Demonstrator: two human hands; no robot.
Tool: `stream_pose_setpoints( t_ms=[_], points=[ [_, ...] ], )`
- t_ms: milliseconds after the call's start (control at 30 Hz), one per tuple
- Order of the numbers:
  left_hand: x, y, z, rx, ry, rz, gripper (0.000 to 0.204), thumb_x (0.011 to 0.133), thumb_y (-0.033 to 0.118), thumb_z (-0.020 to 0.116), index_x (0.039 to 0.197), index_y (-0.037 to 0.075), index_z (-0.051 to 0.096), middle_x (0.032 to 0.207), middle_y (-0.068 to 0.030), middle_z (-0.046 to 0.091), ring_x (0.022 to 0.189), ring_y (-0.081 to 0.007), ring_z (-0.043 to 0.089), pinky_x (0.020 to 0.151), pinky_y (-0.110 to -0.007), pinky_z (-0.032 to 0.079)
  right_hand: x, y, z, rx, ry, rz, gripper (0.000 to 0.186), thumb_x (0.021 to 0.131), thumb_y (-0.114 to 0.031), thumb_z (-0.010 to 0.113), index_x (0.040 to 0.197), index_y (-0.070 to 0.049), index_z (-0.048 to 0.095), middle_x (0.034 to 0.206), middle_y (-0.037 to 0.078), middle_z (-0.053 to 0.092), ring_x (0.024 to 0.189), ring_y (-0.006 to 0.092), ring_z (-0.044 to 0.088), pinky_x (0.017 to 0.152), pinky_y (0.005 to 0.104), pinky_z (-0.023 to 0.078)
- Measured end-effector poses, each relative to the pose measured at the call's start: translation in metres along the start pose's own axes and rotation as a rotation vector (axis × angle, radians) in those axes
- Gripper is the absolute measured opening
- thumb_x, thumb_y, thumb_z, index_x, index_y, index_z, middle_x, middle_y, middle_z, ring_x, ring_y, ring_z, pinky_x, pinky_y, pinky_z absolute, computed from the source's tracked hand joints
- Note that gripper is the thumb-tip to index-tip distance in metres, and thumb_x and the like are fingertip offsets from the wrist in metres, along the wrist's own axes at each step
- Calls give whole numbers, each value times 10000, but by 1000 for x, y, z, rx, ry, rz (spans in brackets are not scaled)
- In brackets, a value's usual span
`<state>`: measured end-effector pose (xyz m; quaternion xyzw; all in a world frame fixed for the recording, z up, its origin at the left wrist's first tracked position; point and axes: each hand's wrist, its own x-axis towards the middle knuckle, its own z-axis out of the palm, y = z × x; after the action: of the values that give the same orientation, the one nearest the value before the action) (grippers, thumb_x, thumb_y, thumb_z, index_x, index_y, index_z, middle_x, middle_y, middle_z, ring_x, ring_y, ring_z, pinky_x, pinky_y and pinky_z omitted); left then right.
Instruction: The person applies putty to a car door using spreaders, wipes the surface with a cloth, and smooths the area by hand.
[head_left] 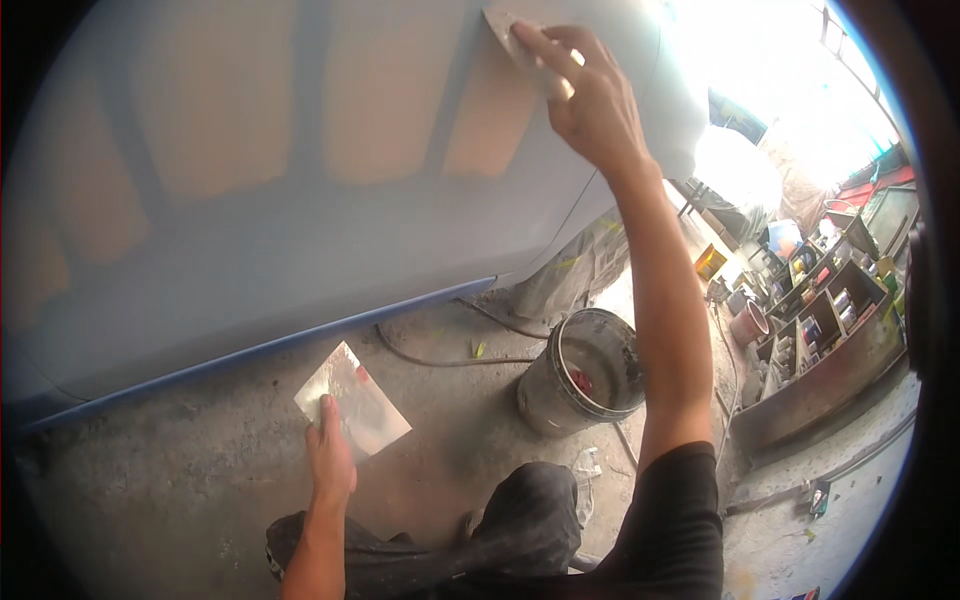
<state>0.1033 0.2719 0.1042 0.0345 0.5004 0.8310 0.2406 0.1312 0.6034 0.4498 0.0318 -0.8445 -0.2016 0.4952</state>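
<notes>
Right hand: your right hand point(600, 105) was raised to the upper part of the view in a narrow grip around a putty spreader point(530, 55), one finger stretched along its face.
Spreader's place: it stood at the vehicle body panel point(220, 230), over the rightmost tan patch point(490, 125); you could not tell from this angle whether its edge touched.
Spreader's direction: its long axis ran on a slant from upper left to lower right, with a sharp corner pointing up and left, away from your wrist.
Left hand: your left hand point(330, 455) was low in front of you, holding a flat mixing plate point(375, 415) near one edge, thumb laid on its upper face.
Plate's direction: its longer sides slanted from upper left to lower right, and one corner pointed up toward the panel; a small red smear marked the face.
Panel: it was grey with several tan patches side by side, and a blue sill strip point(300, 346) edged its bottom.
Floor: on the dusty concrete floor point(190, 500), a grey bucket point(545, 390) stood right of the plate, something reddish inside, and a hose point(425, 359) curved just beside it.
Far right: a compartmented shelf unit point(830, 385) held cans and containers.
</notes>
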Motion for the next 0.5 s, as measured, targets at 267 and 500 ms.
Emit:
stream_pose_setpoints(
  t_ms=[267,500],
  points=[
    [-11,12,-3,-15,-22,-14,534,1053,407,497,1269,-77,566,1186,-124,634,1068,-171,601,910,-333,484,-92,-50,53,-8,-31,10,744,635,39,700,1329,-218,618,1194,74,585,1132,286,567,880,416,513],
    [-10,16,5,-229,-91,-82,560,1042,416,493,1352,-50,501,1258,-136,604,1120,-230,613,960,-366,491,-154,-80,82,40,-45,84,707,647,31,679,1316,-190,617,1206,89,567,1127,317,555,903,448,498]
  ],
)
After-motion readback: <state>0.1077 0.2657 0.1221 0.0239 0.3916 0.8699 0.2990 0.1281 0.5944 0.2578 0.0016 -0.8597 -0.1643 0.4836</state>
